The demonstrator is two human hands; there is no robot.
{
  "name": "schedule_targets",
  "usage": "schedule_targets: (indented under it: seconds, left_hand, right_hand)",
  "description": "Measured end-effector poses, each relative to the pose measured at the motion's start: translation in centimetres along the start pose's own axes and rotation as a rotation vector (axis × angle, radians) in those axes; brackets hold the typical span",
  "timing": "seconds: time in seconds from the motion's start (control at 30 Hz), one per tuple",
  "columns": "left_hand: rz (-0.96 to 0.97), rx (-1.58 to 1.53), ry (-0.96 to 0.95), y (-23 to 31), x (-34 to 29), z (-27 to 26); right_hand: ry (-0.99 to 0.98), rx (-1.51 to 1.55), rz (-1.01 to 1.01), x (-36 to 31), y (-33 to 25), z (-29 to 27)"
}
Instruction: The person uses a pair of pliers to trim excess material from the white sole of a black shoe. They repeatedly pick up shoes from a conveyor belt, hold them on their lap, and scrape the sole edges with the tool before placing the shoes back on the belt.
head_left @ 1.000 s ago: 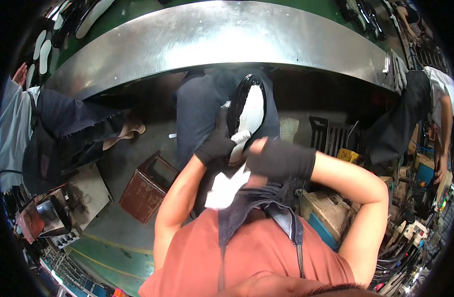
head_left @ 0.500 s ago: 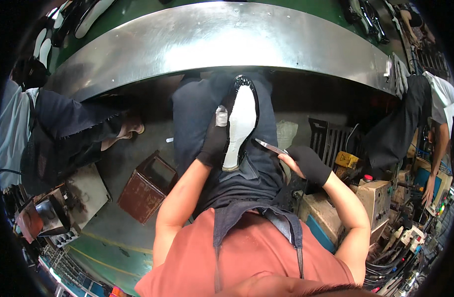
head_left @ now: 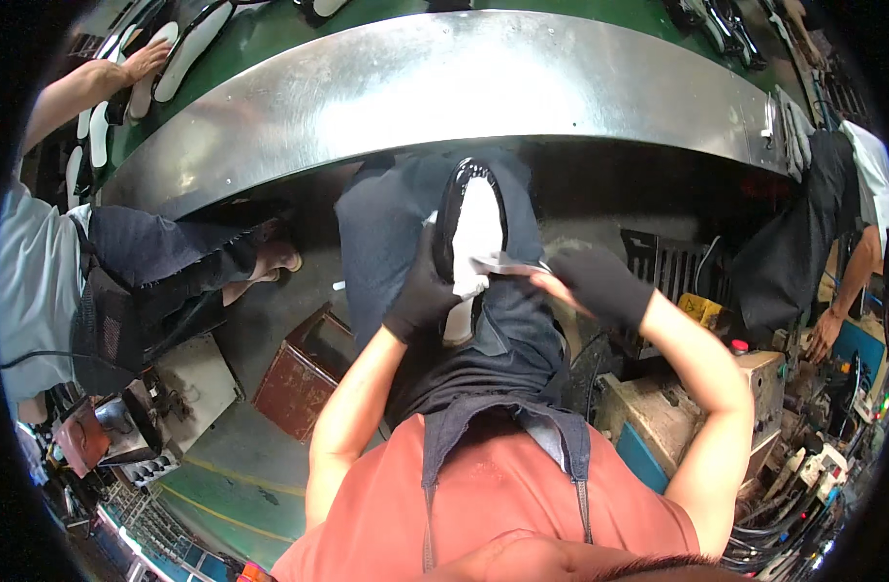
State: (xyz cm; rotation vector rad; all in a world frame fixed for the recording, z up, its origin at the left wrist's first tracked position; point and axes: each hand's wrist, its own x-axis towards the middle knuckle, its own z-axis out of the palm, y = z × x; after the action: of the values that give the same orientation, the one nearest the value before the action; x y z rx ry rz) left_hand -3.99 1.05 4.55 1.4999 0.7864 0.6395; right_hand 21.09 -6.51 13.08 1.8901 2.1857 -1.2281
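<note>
A shiny black shoe [head_left: 452, 209] lies bottom up over my lap, its white underside [head_left: 479, 218] facing me and its toe pointing away. My left hand [head_left: 427, 291], in a dark fingerless glove, is wrapped round the shoe's left side, with a fingertip at the white underside. In my right hand [head_left: 592, 284], gloved the same way, I grip a slim silvery knife-like tool [head_left: 512, 268]. Its tip touches the middle of the white underside. Whether the tool has one blade or two is too blurred to tell.
A metal-edged bench [head_left: 444, 87] with a green top curves across ahead, holding more shoes [head_left: 194, 48]. A brown metal box [head_left: 294, 393] stands on the floor at left, machinery [head_left: 648, 412] at right. A co-worker's hand [head_left: 145, 60] reaches to the shoes at far left.
My right hand has brought the tool left from beside the shoe onto its white underside. My left fingers have shifted on the shoe. A co-worker's arm has come in over the bench at left.
</note>
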Motion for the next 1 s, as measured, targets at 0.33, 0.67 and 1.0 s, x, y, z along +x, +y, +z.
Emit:
schedule_targets:
  seconds: [0.33, 0.67, 1.0]
  left_hand:
    - [-0.057, -0.012, 0.066, 7.1, 11.3, 0.9]
    - [0.631, 0.82, -0.001, 11.6, 30.0, 2.9]
    - [-0.031, 0.698, 0.369, 5.0, 43.5, -6.9]
  right_hand:
    - [0.562, 0.81, 0.372, -3.4, -2.8, 14.9]
    - [0.336, 0.881, 0.316, -3.2, 0.3, 12.6]
    - [0.223, 0.987, 0.308, -2.8, 0.4, 11.3]
